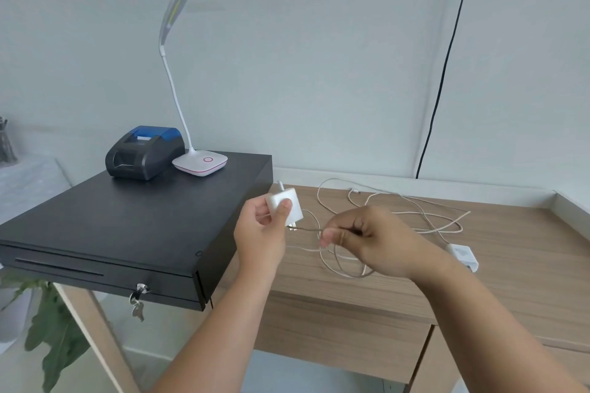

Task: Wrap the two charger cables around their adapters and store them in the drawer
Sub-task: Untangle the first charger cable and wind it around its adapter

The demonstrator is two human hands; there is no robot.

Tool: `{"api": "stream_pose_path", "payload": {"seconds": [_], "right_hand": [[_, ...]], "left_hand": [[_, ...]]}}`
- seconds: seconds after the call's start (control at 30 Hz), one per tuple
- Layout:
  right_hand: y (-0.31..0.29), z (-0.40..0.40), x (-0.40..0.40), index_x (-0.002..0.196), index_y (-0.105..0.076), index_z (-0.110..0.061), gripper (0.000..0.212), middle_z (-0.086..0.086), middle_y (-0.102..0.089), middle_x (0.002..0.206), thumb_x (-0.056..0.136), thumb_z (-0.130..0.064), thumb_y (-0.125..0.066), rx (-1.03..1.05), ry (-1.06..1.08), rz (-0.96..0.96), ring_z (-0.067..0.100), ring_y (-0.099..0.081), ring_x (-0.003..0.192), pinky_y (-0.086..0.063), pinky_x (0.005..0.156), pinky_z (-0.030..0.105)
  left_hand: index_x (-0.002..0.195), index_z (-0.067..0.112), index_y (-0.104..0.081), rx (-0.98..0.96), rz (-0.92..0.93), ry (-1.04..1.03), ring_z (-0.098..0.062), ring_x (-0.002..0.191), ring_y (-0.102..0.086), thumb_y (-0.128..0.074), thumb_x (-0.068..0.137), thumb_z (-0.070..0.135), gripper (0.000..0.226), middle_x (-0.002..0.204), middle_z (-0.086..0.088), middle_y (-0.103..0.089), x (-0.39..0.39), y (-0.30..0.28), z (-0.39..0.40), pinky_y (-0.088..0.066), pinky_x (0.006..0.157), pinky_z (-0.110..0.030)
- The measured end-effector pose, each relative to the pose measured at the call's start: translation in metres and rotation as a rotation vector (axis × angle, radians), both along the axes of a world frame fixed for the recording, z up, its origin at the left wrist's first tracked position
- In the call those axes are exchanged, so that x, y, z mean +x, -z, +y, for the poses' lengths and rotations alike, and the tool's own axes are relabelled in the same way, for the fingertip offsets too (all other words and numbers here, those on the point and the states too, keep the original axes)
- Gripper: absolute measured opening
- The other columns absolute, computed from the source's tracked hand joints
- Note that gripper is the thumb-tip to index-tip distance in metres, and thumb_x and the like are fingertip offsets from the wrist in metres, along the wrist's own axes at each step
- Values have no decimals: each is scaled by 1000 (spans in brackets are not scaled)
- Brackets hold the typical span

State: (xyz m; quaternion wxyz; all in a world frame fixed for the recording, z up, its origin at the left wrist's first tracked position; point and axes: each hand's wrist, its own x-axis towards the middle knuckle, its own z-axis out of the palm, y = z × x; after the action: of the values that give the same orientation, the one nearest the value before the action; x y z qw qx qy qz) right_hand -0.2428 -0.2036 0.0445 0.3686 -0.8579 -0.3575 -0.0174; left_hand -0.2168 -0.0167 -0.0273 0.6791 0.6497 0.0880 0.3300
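Observation:
My left hand (pixel 260 233) holds a white charger adapter (pixel 289 202) above the wooden desk, thumb pressed on its face. Its pale cable (pixel 308 229) leaves the adapter's lower end and runs right into my right hand (pixel 370 239), which pinches it between thumb and fingers. Loose loops of cable (pixel 415 201) spread over the desk behind and below my right hand. A second white adapter (pixel 464 257) lies on the desk to the right, just past my right wrist. The desk drawer front (pixel 344 338) below the desk edge is closed.
A black cash drawer box (pixel 127 226) with keys in its lock (pixel 139 297) sits at the left, carrying a receipt printer (pixel 143 153) and a white desk lamp (pixel 201 163). A black wire (pixel 443 73) hangs down the wall. A green plant (pixel 54 329) stands below left.

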Motion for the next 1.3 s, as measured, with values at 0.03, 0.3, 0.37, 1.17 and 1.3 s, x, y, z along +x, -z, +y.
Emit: {"api": "stream_pose_path", "payload": {"seconds": [0.03, 0.3, 0.37, 1.17, 1.3], "right_hand": [[-2, -3, 3, 81, -74, -17, 19, -7, -45, 48, 93, -23, -60, 22, 41, -33, 6, -36, 43, -28, 46, 13], [-28, -24, 38, 74, -75, -22, 13, -8, -33, 39, 79, -34, -75, 73, 223, -251, 11, -30, 43, -24, 44, 17], [-31, -21, 44, 75, -76, -23, 11, -7, -31, 40, 76, -34, -78, 108, 194, -279, 11, -28, 44, -22, 45, 16], [88, 27, 15, 92, -68, -22, 23, -5, -54, 56, 99, -30, -47, 245, 317, -83, 11, -46, 53, -40, 57, 27], [67, 12, 10, 91, -68, -20, 21, -8, -51, 54, 97, -31, -51, 77, 311, -231, 21, -49, 59, -43, 60, 34]], "left_hand": [[100, 28, -65, 153, -7, -13, -3, 87, -67, -75, 83, 27, 20, 97, 9, -70, -4, 2, -1, -55, 78, -25], [122, 24, -65, 591, 34, 254, -2, 94, -64, -72, 85, 33, 39, 107, 13, -62, -14, 6, 2, -54, 76, -20], [120, 26, -66, 584, 23, 339, -6, 92, -66, -73, 84, 35, 38, 108, 13, -63, -18, 0, -2, -57, 78, -31], [116, 7, -65, -361, -148, 344, -16, 94, -67, -69, 87, 15, 30, 105, -5, -69, 12, -28, -26, -57, 77, -31], [112, 20, -68, 70, -102, 196, -10, 89, -69, -76, 83, 19, 31, 102, 0, -72, 17, -17, -16, -56, 79, -29]]}}
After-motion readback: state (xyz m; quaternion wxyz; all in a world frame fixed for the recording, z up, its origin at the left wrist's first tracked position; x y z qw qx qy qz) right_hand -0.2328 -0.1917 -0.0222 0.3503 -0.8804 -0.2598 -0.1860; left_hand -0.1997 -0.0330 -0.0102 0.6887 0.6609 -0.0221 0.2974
